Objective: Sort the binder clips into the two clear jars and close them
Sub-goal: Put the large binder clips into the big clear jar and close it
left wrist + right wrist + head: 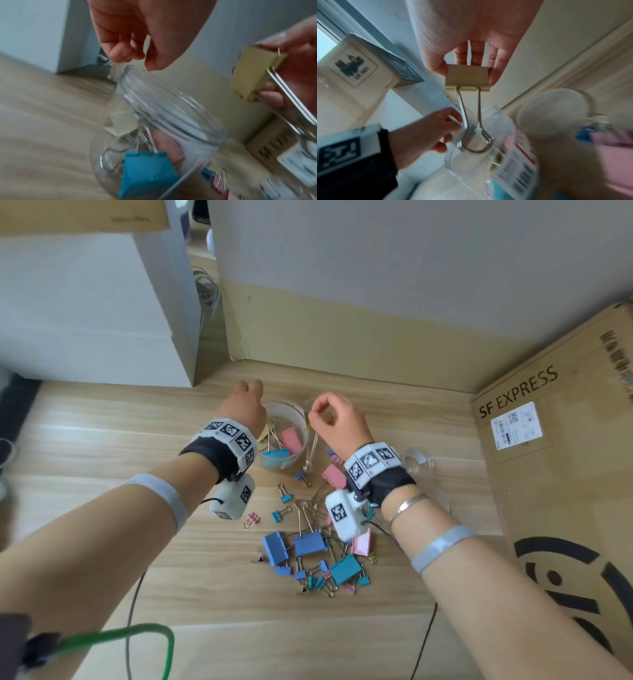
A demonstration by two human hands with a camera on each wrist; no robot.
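Floor: pale wood boards (102,440), seen from above, with cardboard boxes standing behind and at the right.
White box: far left (85,302), well away from the clips.
Left hand: hovers (241,409) at the left rim of the jar; its fingers hang loosely curled and hold nothing, and the fingertips (150,65) are just above the rim. Whether they touch the glass cannot be told.
Jar: clear and open (301,412), standing between the two hands. Inside lie a beige clip, a pink clip (291,438) and a teal clip (275,457).
Beige clip: large (467,76), pinched by its body, its wire handles hanging down toward the mouth of the jar. It is above the jar's right rim, not yet inside.
Right hand: raised (337,419) just right of the jar, thumb and fingers pinching the beige clip.
Loose clips: a scattered pile (315,546) of blue, teal and pink clips, large and small, on the floor nearer the person than the jar, below and between the wrists.
Second jar: clear (419,465), just right of the right wrist; blurred, its contents cannot be told.
Shipping box: printed SF EXPRESS (555,457), far right.
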